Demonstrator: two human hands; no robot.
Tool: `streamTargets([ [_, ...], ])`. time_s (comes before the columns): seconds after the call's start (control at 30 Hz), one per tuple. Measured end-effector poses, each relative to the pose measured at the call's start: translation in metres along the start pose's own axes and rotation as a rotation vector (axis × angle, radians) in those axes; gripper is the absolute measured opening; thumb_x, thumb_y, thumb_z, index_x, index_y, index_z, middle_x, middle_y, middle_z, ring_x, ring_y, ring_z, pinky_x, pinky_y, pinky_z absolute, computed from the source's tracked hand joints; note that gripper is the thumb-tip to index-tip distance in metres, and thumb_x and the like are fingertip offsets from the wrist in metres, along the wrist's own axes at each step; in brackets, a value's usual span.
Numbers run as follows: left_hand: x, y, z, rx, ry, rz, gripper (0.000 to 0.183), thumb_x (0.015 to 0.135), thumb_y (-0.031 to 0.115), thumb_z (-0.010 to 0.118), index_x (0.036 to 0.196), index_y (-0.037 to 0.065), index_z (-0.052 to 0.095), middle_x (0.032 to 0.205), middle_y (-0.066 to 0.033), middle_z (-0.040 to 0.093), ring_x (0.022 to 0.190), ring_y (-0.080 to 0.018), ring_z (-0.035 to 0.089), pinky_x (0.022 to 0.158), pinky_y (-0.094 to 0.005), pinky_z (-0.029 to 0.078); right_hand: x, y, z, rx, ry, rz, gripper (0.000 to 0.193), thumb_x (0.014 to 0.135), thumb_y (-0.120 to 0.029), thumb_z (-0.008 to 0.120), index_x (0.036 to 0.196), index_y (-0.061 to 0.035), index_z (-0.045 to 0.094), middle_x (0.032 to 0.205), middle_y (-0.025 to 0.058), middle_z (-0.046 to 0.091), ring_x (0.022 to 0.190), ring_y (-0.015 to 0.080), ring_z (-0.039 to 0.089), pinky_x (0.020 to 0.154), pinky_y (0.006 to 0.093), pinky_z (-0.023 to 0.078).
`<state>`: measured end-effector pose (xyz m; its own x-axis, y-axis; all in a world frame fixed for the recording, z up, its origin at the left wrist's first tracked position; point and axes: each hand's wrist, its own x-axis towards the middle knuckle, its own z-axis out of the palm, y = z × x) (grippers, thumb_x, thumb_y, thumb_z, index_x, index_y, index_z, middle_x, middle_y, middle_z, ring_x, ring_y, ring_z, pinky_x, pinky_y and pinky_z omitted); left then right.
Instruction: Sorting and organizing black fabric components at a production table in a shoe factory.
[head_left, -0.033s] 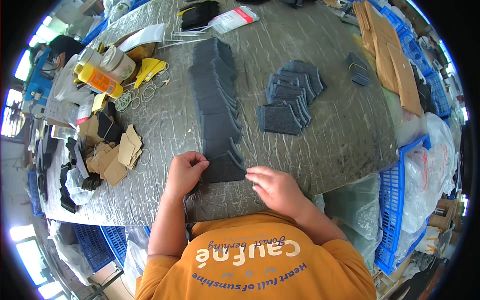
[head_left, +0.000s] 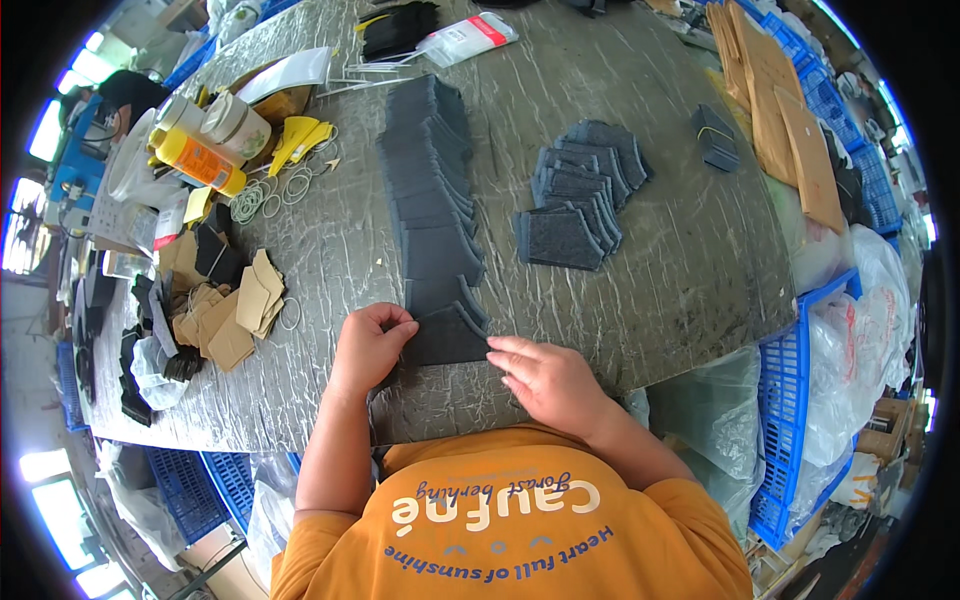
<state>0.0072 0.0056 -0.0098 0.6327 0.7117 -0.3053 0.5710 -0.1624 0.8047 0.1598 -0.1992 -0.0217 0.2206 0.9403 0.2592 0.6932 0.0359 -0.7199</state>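
Directly before me, a long overlapping row of dark blue-grey fabric pieces (head_left: 428, 190) runs away across the table. At its near end lies a darker fabric piece (head_left: 450, 338) with a curved upper edge. Thumb and forefinger of my left hand (head_left: 368, 345) are pinched together at this piece's left corner. My right hand (head_left: 548, 378) rests its outstretched fingertips against the right edge, the fingers somewhat apart. Right of the row is a smaller fanned group of similar fabric pieces (head_left: 565, 238).
Tan card pieces (head_left: 262, 295), rubber bands (head_left: 250, 203) and a yellow bottle (head_left: 200, 162) lie left. A banded dark bundle (head_left: 717, 140) and brown paper packets (head_left: 808, 155) lie right. A blue crate (head_left: 783, 400) stands by the table's right edge.
My right hand has shifted slightly left, bringing its fingertips closer onto the near piece's right edge. The left hand stays where it was.
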Motion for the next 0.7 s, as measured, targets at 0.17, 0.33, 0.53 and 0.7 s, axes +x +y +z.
streamTargets([
  [0.17, 0.000, 0.007, 0.001, 0.041, 0.005, -0.048, 0.012, 0.077, 0.011, 0.069, 0.081, 0.000, 0.066, 0.064, 0.0004, 0.060, 0.058, -0.0066, 0.051, 0.055, -0.0238, 0.042, -0.002, -0.001, 0.009, -0.266, -0.096, -0.071, 0.035, 0.076, -0.008, 0.059, 0.110, -0.0089, 0.064, 0.119, 0.0032, 0.061, 0.069, 0.0185, 0.060, 0.062, 0.0322, 0.051],
  [0.33, 0.000, 0.008, 0.003, 0.119, 0.047, -0.040, 0.014, 0.075, 0.014, 0.071, 0.083, 0.002, 0.069, 0.062, -0.0009, 0.061, 0.056, -0.0074, 0.053, 0.054, -0.0251, 0.043, -0.001, -0.004, 0.009, -0.337, -0.082, -0.067, 0.042, 0.074, -0.004, 0.058, 0.115, -0.0103, 0.063, 0.118, 0.0009, 0.061, 0.061, 0.0175, 0.055, 0.058, 0.0319, 0.050],
  [0.53, 0.000, 0.016, 0.004, 0.264, 0.052, -0.022, 0.012, 0.074, 0.014, 0.071, 0.079, 0.003, 0.069, 0.068, -0.0098, 0.064, 0.059, -0.0207, 0.059, 0.060, -0.0316, 0.047, 0.003, -0.010, 0.010, -0.431, -0.110, -0.045, 0.037, 0.074, -0.005, 0.058, 0.110, -0.0110, 0.065, 0.114, -0.0010, 0.061, 0.061, 0.0173, 0.056, 0.057, 0.0322, 0.049],
  [0.7, 0.007, -0.005, 0.007, 0.238, 0.161, 0.301, 0.009, 0.068, 0.005, 0.074, 0.074, 0.002, 0.067, 0.078, -0.0084, 0.064, 0.064, -0.0131, 0.056, 0.061, -0.0261, 0.045, 0.010, -0.001, 0.012, -0.245, -0.122, 0.032, 0.028, 0.079, -0.012, 0.060, 0.106, -0.0083, 0.062, 0.112, 0.0034, 0.058, 0.070, 0.0226, 0.060, 0.061, 0.0356, 0.049],
])
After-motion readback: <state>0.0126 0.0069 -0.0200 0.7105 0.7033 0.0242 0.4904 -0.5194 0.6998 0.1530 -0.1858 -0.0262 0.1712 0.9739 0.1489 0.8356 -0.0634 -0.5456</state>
